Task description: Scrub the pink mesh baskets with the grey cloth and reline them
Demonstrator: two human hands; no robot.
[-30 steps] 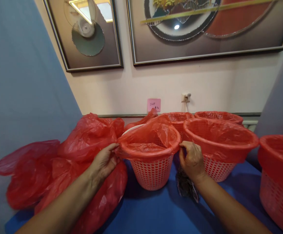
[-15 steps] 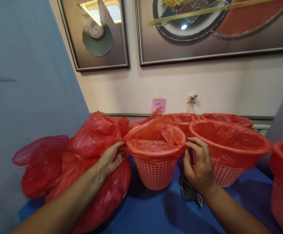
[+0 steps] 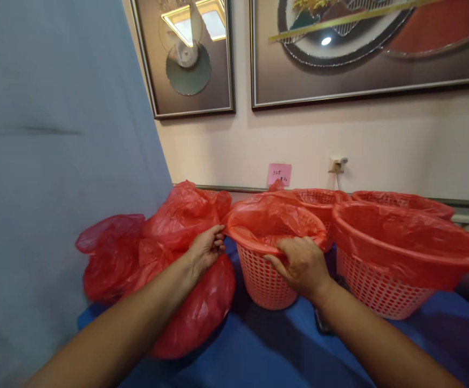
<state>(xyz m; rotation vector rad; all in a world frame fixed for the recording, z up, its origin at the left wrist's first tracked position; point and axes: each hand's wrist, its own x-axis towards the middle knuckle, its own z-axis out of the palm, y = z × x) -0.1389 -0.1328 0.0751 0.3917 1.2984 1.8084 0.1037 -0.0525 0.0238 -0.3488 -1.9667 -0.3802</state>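
Two hands on one basket's red liner, left hand pinching it, right hand grip pressing its rim, blue tabletop, framed pictures on the wall

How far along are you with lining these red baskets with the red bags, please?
Done: the large basket on the right already wears a liner folded over its rim. In hand: the left hand and right hand pinch the red bag at the middle basket rim; the bag bulges up, not yet pressed in. Left: two bare baskets behind, and a pile of loose bags beside them.
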